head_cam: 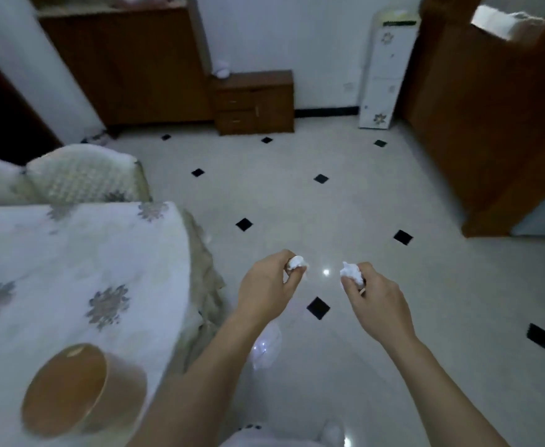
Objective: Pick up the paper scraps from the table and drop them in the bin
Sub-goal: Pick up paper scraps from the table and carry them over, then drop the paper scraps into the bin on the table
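My left hand [266,287] is closed around a crumpled white paper scrap [296,262], held out over the tiled floor. My right hand [377,300] grips a second crumpled white paper scrap [351,273] between its fingertips, a little to the right. Both hands hover to the right of the table [71,269], which wears a white cloth with grey flower prints. No bin is visible that I can identify for certain.
A tan round container [81,390] stands on the table's near corner. A padded chair [81,175] sits behind the table. Brown cabinets [255,101] line the far wall, beside a white water dispenser [384,72]. A wooden door [490,124] stands on the right. Something clear and plastic [266,348] lies on the floor.
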Tool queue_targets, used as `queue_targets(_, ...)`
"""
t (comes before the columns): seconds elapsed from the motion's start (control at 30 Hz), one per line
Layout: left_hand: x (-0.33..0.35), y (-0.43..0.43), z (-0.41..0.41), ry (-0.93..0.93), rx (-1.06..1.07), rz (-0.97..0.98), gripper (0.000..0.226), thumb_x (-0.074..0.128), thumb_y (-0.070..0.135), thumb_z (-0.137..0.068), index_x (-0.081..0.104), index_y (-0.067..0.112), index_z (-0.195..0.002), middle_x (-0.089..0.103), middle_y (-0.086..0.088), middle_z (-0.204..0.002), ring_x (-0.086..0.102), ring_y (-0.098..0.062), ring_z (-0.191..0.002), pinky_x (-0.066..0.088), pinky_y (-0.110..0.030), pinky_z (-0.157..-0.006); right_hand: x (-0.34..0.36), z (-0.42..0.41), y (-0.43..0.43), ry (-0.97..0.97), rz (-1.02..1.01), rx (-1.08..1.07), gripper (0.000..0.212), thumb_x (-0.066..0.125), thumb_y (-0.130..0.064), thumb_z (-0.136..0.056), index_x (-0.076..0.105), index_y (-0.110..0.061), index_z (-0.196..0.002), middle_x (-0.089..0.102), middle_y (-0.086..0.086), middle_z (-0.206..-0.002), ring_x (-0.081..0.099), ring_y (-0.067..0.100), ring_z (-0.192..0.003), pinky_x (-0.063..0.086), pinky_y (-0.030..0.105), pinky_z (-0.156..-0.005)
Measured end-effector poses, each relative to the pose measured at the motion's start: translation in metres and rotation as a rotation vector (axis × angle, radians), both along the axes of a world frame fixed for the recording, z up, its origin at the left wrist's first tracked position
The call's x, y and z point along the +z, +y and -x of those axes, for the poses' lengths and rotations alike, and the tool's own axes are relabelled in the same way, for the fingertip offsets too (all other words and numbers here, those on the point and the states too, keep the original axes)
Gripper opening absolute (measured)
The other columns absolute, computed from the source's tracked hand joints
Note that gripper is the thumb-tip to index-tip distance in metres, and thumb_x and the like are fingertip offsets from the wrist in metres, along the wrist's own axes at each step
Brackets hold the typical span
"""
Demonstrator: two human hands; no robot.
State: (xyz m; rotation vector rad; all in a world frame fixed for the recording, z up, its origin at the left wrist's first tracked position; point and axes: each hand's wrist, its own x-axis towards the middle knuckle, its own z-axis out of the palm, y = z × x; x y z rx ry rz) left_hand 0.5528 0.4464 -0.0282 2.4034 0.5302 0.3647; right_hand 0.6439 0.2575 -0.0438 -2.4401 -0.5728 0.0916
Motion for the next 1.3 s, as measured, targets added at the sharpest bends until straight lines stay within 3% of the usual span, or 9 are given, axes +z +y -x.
queue_targets(0.2, 0.005, 0.047, 0.074, -0.007, 0.446, 0.015, 0.018, 0.056, 0.043, -0.094, 0.057, 0.027, -0.087, 0.058, 0.012, -0.077, 0.051, -0.010, -0.070, 0.036, -0.028, -0.062, -0.002, 0.006, 0.111, 0.012, -0.013, 0.414, 0.027, 0.046, -0.048, -0.097, 0.047, -0.025, -0.082, 0.056, -0.005, -0.063, 0.055, 0.020, -0.062, 0.047, 0.038, -0.053)
queue_targets(0.37, 0.008, 0.069, 0.160, -0.017, 0.688, -0.003, 0.017, 0.056, 0.037, -0.096, 0.061, 0.021, -0.099, 0.064, 0.005, -0.095, 0.052, -0.014, -0.075, 0.047, -0.037, -0.077, -0.002, 0.065, 0.190, 0.017, -0.035, 0.727, 0.025, 0.050, -0.045, -0.095, 0.040, -0.029, -0.078, 0.053, -0.009, -0.062, 0.053, 0.021, -0.063, 0.037, 0.032, -0.049)
queue_targets(0.47, 0.008, 0.076, 0.211, -0.031, 0.821, -0.011, 0.017, 0.058, 0.033, -0.096, 0.064, 0.018, -0.101, 0.064, 0.002, -0.094, 0.054, -0.017, -0.073, 0.049, -0.040, -0.075, -0.001, 0.109, 0.223, 0.015, -0.006, 0.888, 0.011, 0.051, -0.043, -0.094, 0.048, -0.033, -0.098, 0.061, -0.002, -0.075, 0.058, 0.030, -0.073, 0.047, 0.038, -0.058)
queue_targets(0.53, 0.007, 0.078, 0.241, -0.044, 0.880, -0.024, 0.016, 0.059, 0.032, -0.096, 0.065, 0.018, -0.100, 0.065, 0.003, -0.093, 0.058, -0.018, -0.079, 0.050, -0.040, -0.073, 0.002, 0.136, 0.241, 0.011, -0.019, 0.963, 0.025, 0.050, -0.042, -0.094, 0.045, -0.032, -0.116, 0.061, -0.001, -0.077, 0.060, 0.031, -0.076, 0.051, 0.041, -0.062)
queue_targets(0.67, 0.001, 0.084, 0.293, -0.048, 1.001, -0.029, 0.015, 0.060, 0.038, -0.094, 0.062, 0.028, -0.104, 0.066, 0.009, -0.093, 0.060, -0.015, -0.078, 0.048, -0.032, -0.066, 0.003, 0.182, 0.269, -0.059, -0.032, 1.114, 0.020, 0.047, -0.042, -0.096, 0.042, -0.032, -0.114, 0.058, -0.007, -0.071, 0.061, 0.028, -0.076, 0.050, 0.040, -0.061)
queue_targets(0.8, -0.008, 0.093, 0.323, 0.038, 1.056, -0.105, 0.017, 0.059, 0.036, -0.094, 0.062, 0.022, -0.103, 0.062, 0.003, -0.092, 0.059, -0.020, -0.082, 0.049, -0.037, -0.068, 0.001, 0.209, 0.288, -0.156, -0.008, 1.205, 0.012, 0.046, -0.042, -0.096, 0.043, -0.033, -0.104, 0.062, -0.004, -0.082, 0.061, 0.030, -0.076, 0.044, 0.037, -0.059)
queue_targets(1.0, -0.007, 0.115, 0.327, 0.213, 1.083, -0.247, 0.020, 0.064, 0.036, -0.088, 0.065, 0.018, -0.096, 0.057, 0.001, -0.086, 0.061, -0.024, -0.071, 0.050, -0.036, -0.056, 0.005, 0.222, 0.313, -0.397, 0.009, 1.343, 0.022, 0.045, -0.037, -0.095, 0.046, -0.032, -0.116, 0.065, -0.004, -0.091, 0.064, 0.029, -0.074, 0.046, 0.034, -0.055)
queue_targets(1.13, -0.008, 0.126, 0.325, 0.328, 1.070, -0.312, 0.021, 0.064, 0.037, -0.087, 0.065, 0.017, -0.093, 0.058, 0.000, -0.087, 0.060, -0.027, -0.066, 0.044, -0.032, -0.049, 0.008, 0.225, 0.333, -0.478, 0.068, 1.421, 0.022, 0.039, -0.040, -0.096, 0.050, -0.028, -0.111, 0.065, -0.002, -0.096, 0.066, 0.029, -0.077, 0.044, 0.033, -0.056)
queue_targets(1.3, -0.012, 0.133, 0.317, 0.465, 1.086, -0.320, 0.024, 0.054, 0.037, -0.090, 0.063, 0.017, -0.098, 0.058, 0.000, -0.095, 0.059, -0.023, -0.079, 0.046, -0.033, -0.054, 0.005, 0.231, 0.346, -0.526, 0.137, 1.506, 0.022, 0.038, -0.043, -0.099, 0.046, -0.026, -0.111, 0.062, -0.002, -0.094, 0.064, 0.027, -0.079, 0.035, 0.030, -0.054)
